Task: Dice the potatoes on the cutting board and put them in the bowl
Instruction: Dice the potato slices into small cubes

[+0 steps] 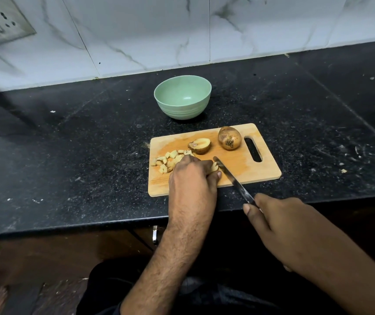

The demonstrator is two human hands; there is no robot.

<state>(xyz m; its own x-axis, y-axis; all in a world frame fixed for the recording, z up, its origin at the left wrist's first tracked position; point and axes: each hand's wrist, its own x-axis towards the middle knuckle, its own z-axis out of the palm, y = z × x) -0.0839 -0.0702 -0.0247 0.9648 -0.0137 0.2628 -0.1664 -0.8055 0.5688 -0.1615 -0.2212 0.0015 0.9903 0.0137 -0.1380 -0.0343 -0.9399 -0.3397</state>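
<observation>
- Two hands share the work: the left hand [192, 172] curls its fingers over a potato piece [213, 168] near the middle of the cutting board [238, 165], gripping it so it will not roll or slide under the blade, with the knuckles forward and the fingertips tucked back, probably to keep them clear of the edge.
- The right hand [279, 226] is wrapped round the handle of a table knife [232, 178], held off the counter's front edge; the blade slants across the board and sits right against the held piece, placed for the next slice.
- Diced potato [170, 159] lies heaped just left of the holding hand, likely pushed aside to keep the cutting spot free.
- A halved potato [200, 145], cut face up, and a whole potato [229, 138] wait at the board's far side, within reach.
- The green bowl [182, 97] stands on the counter [68, 144] just behind the board and holds nothing yet, so I judge the dicing well short of done.
</observation>
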